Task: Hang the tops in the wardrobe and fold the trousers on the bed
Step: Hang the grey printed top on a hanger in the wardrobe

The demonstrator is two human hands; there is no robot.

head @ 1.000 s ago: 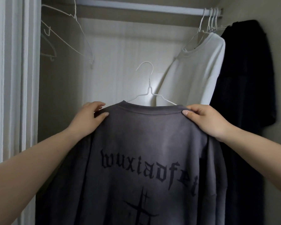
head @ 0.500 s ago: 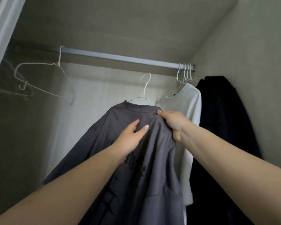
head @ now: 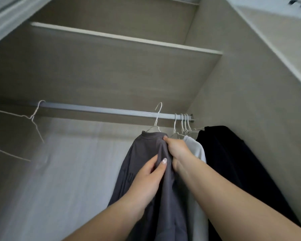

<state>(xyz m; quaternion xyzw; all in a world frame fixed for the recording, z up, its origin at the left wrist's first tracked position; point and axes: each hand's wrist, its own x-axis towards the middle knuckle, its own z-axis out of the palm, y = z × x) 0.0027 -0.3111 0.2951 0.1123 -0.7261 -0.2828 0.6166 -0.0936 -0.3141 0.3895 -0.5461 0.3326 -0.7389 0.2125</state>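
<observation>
Grey top (head: 142,153) on a white wire hanger (head: 156,119), held up at the wardrobe rail (head: 101,110). The hanger hook is level with the rail, toward the rail's right end; cannot tell whether it is over the rail or just in front of it. Left hand (head: 149,178) pinches a fold of the grey fabric between thumb and fingers, below the rail and lower than the other hand. Right hand (head: 176,149) grips the grey top by its shoulder near the collar, fingers curled into the cloth, just under the rail. Both forearms come up from the bottom edge.

Right of the grey top, also under the rail: a white top (head: 195,150) on its own hanger, touching the right wrist area, then a black garment (head: 233,162) at the rail's far right end, against the wardrobe side wall (head: 250,101). Several white hanger hooks (head: 184,119) bunch on the rail there. At the rail's left end an empty wire hanger (head: 33,119) hangs tilted; another bare one (head: 7,153) is partly visible below it, blurred. A shelf (head: 125,39) sits above the rail. View is motion-blurred.
</observation>
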